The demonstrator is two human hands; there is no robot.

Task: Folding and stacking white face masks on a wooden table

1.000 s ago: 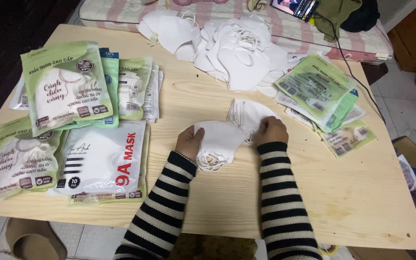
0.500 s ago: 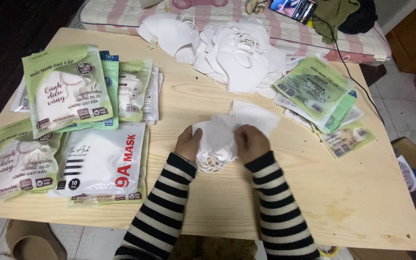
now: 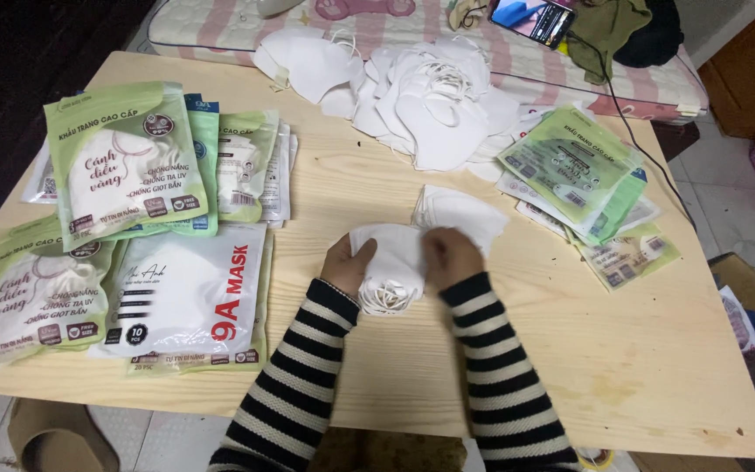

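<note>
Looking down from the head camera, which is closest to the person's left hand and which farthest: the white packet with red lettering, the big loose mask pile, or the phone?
From the left hand:
1. White packet with red lettering, just left.
2. Loose mask pile, across the table.
3. Phone, beyond the table's far edge, up right.

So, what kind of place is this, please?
Probably a room at home used for packing: a mattress behind the wooden table, loose white masks, and green mask packets stacked beside them.
</note>
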